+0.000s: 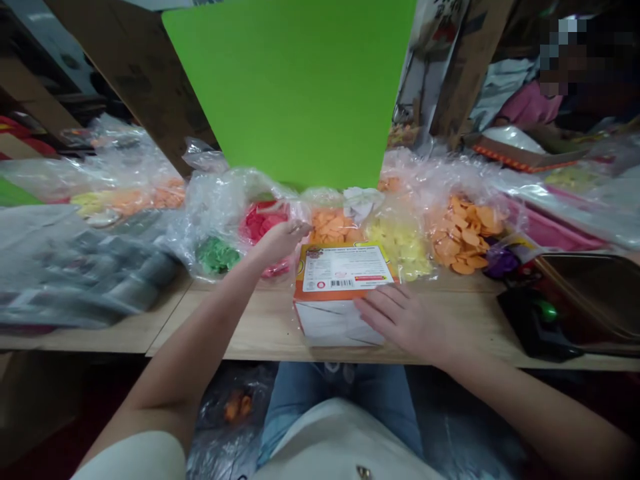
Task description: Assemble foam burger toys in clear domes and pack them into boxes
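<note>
Your right hand (407, 321) lies loosely open on the box (333, 300); left hand (284, 240) half-curled, grip unclear. Box likely light, stiff, crushable card: hold 2 opposite sides low.

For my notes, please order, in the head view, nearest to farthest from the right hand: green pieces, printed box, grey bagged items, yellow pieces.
1. Printed box, touching the right hand
2. Yellow pieces, beyond it
3. Green pieces, left side
4. Grey bagged items, far left
</note>
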A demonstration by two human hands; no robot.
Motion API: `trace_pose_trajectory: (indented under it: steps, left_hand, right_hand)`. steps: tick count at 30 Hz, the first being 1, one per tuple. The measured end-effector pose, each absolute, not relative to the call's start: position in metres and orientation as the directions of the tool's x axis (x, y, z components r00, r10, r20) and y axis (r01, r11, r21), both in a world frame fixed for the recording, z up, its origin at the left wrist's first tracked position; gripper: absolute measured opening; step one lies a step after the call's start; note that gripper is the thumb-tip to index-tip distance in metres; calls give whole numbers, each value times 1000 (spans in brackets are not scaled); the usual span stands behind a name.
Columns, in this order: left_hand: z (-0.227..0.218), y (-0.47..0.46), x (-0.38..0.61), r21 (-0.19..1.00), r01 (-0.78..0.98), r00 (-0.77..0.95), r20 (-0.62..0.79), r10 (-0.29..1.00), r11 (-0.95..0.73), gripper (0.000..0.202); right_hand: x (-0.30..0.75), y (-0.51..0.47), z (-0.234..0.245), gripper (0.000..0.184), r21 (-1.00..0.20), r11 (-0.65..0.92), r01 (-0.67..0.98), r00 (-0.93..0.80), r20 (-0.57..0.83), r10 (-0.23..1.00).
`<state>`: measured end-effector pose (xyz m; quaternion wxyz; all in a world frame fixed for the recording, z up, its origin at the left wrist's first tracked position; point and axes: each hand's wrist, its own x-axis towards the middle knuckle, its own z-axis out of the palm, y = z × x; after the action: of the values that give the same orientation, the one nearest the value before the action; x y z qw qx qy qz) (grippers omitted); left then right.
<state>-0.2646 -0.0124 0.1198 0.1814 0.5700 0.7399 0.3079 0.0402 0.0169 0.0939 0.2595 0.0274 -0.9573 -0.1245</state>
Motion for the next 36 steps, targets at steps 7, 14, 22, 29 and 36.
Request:
trace_pose_trajectory:
  steps: [7,14,22,29,36]
  left_hand:
    - [135,-38,-254,863,495,-392,328,860,-103,30]
    - [134,-65,-251,833,532,-434,420,797,-150,19]
    - [147,-71,-243,847,485,-358,419,834,-217,22]
    - [147,-68,-233,894,380,-427,396,813,-236,23]
    - [154,-81,-227,894,398,-481,393,783,-204,25]
  right_hand:
    - [14,0,75,18,219,929,298,-904,377,202]
    - [19,-11,114,7,-51,987,151,-986,68,154]
    - [50,57,166,20,-31,985,167,-986,-31,166]
    - [6,18,184,39,-96,990,106,-957,259,128]
    - [-53,-36,141,15,-162,985,-52,-976,216,-16]
